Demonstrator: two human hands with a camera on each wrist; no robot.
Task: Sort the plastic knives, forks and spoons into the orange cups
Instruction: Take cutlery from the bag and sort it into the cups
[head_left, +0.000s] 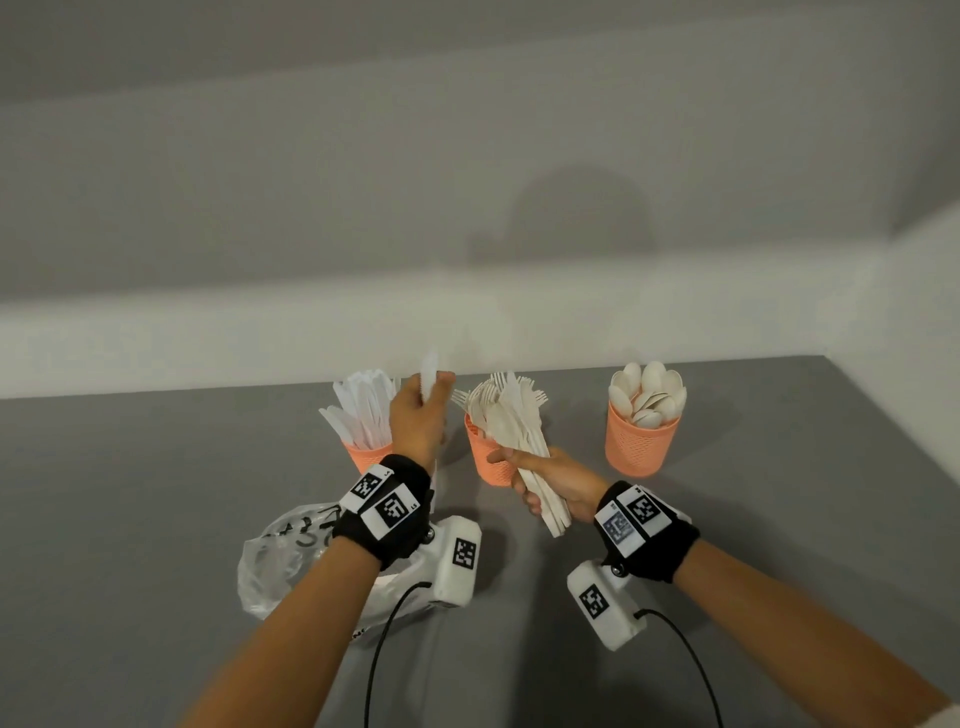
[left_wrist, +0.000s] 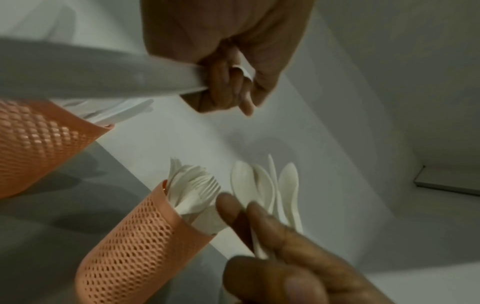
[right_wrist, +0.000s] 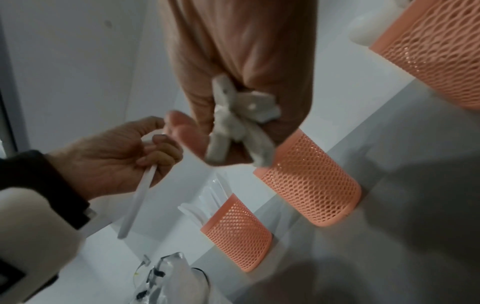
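Note:
Three orange mesh cups stand in a row at the back of the grey table. The left cup (head_left: 366, 454) (right_wrist: 236, 232) holds knives, the middle cup (head_left: 485, 465) (left_wrist: 140, 236) (right_wrist: 309, 181) forks, the right cup (head_left: 641, 444) (right_wrist: 436, 47) spoons. My left hand (head_left: 418, 418) (left_wrist: 228, 82) (right_wrist: 111, 156) grips one white knife (head_left: 429, 371) (left_wrist: 91, 72) (right_wrist: 135, 201), blade up, between the left and middle cups. In front of the middle cup my right hand (head_left: 550, 483) (right_wrist: 233, 82) grips a bundle of white cutlery (head_left: 519, 441) (left_wrist: 259, 185) by the handles.
A crumpled clear plastic bag (head_left: 291, 561) (right_wrist: 176, 277) with black writing lies on the table (head_left: 156, 493) under my left forearm. A pale wall rises right behind the cups. Cables trail from both wrist cameras toward the near edge.

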